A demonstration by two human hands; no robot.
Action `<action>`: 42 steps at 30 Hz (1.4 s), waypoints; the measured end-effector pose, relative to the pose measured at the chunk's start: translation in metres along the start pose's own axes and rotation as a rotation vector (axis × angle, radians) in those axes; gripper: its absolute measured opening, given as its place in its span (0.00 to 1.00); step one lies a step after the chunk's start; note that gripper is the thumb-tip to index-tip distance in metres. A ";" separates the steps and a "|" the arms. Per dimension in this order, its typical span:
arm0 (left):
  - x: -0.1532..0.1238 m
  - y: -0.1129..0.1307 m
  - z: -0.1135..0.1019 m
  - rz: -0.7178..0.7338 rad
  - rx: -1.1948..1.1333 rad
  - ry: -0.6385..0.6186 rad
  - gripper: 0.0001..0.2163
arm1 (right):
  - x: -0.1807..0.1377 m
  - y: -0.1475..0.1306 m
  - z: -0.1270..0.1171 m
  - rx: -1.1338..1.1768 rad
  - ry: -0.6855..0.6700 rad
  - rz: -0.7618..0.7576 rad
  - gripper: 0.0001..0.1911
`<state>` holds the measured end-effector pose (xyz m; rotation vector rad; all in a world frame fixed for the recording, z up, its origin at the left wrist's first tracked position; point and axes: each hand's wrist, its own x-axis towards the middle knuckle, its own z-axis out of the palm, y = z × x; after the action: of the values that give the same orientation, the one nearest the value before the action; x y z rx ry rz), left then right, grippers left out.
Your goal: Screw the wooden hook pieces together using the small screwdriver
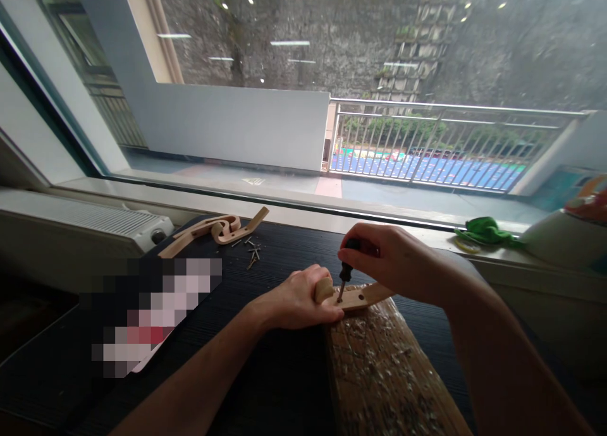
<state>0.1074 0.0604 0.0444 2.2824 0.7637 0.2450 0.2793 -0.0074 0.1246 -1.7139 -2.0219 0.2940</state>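
My right hand (386, 256) is closed around the black handle of a screwdriver (347, 268), held upright with its tip down at a hole in a curved wooden hook (353, 299). Fingers of my left hand (303, 297) wrap the rounded end of that hook and press it down on a thick, rough wooden board (384, 360). A second dark hole shows to the right of the screwdriver tip. The hook's far right end passes under my right hand and is partly hidden. Whether a screw sits under the tip is too small to tell.
More curved wooden hooks (227, 227) lie at the back left of the dark table (284, 253), beside several loose screws (253, 253). A blurred-out flat object (161, 322) is at the left. A white radiator (85, 215), a window ledge and a green cloth (486, 232) border the table.
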 end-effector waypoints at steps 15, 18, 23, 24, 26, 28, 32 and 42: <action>0.000 0.001 -0.001 0.003 -0.004 0.004 0.14 | 0.000 0.001 0.000 -0.022 0.006 -0.006 0.13; 0.000 0.001 0.000 -0.003 -0.025 -0.005 0.14 | -0.001 -0.002 -0.001 -0.025 0.000 -0.020 0.13; 0.001 -0.001 0.001 -0.004 -0.020 0.004 0.15 | -0.005 -0.007 -0.006 0.024 -0.040 -0.048 0.10; 0.001 -0.001 0.001 -0.004 -0.018 0.001 0.15 | -0.005 -0.007 -0.006 0.027 -0.046 -0.047 0.10; 0.001 0.000 0.000 -0.011 -0.016 -0.006 0.14 | -0.005 -0.006 -0.007 0.031 -0.050 -0.037 0.10; 0.000 0.002 -0.001 -0.020 -0.012 -0.012 0.14 | -0.004 -0.004 -0.006 0.030 -0.044 -0.024 0.10; -0.001 0.005 -0.002 -0.021 0.003 -0.010 0.14 | -0.001 0.000 -0.002 -0.005 -0.006 -0.015 0.12; 0.001 0.004 -0.002 -0.030 0.004 -0.013 0.14 | -0.005 -0.005 -0.005 0.016 -0.039 -0.057 0.10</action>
<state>0.1090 0.0594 0.0484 2.2725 0.7919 0.2152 0.2775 -0.0138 0.1301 -1.6498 -2.0864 0.3264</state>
